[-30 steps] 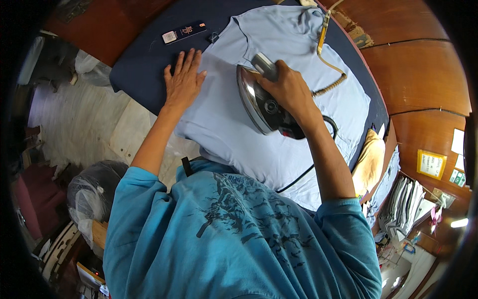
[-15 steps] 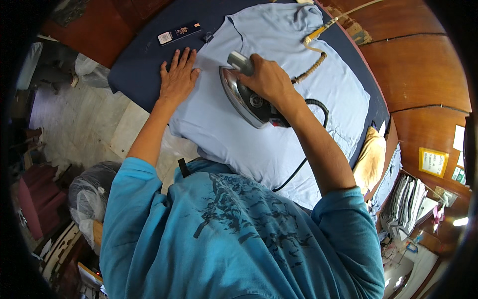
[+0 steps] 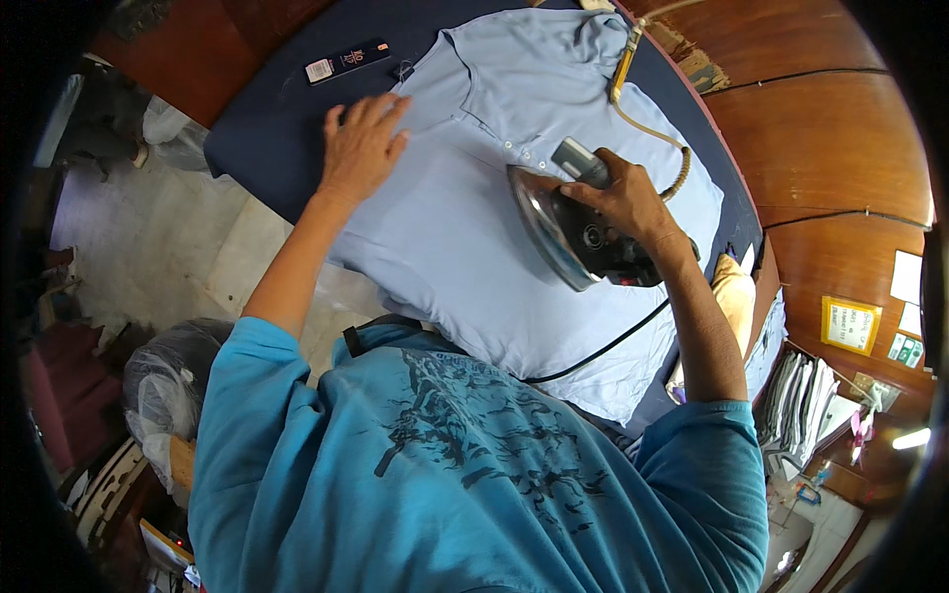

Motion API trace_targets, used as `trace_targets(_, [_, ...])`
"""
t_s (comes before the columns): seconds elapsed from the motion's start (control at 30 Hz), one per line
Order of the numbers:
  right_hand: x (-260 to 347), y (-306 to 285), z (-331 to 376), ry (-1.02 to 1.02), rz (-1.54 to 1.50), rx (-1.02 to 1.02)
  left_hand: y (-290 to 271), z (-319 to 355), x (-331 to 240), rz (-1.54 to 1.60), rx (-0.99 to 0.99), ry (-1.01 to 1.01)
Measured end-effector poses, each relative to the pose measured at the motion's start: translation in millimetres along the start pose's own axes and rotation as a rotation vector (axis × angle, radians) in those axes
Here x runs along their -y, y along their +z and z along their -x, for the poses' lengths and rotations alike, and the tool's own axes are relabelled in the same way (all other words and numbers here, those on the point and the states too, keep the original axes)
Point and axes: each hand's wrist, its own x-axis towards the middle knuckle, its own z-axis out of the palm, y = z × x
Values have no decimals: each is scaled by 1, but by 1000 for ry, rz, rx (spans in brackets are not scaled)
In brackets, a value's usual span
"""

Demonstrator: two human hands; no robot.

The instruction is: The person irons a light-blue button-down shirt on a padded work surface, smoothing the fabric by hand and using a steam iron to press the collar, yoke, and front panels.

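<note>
Since the earlier frame, the black-and-chrome clothes iron with a grey handle (image 3: 568,242) has moved rightward over the pale blue cloth shirt (image 3: 445,227), baring small white buttons just beyond its tip. The right hand (image 3: 630,200) is wrapped round the iron's handle. The left hand (image 3: 362,153), empty, fingers apart and loosely bent, is at the shirt's left edge; I cannot tell whether it touches. Farther off, a dark rectangular card tag with a white label (image 3: 348,61) lies on the navy cloth-covered table (image 3: 262,124).
</note>
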Motion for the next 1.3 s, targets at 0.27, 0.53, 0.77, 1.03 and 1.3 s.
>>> trace_targets(0.27, [-62, -35, -13, 46, 125, 12, 17, 9, -30, 130, 149, 120])
trace_targets(0.53, [-99, -41, -13, -56, 90, -28, 25, -49, -70, 179, 143, 126])
trace_targets(0.77, [-111, -33, -43, -20, 53, -146, 77, -71, -57, -97, 199, 94])
trace_targets(1.03, [-90, -44, -127, -339, 128, -121, 74, -69, -57, 1, 200, 60])
trace_targets(1.3, [-29, -21, -157, -463, 214, -49, 81, -70, -51, 119, 189, 23])
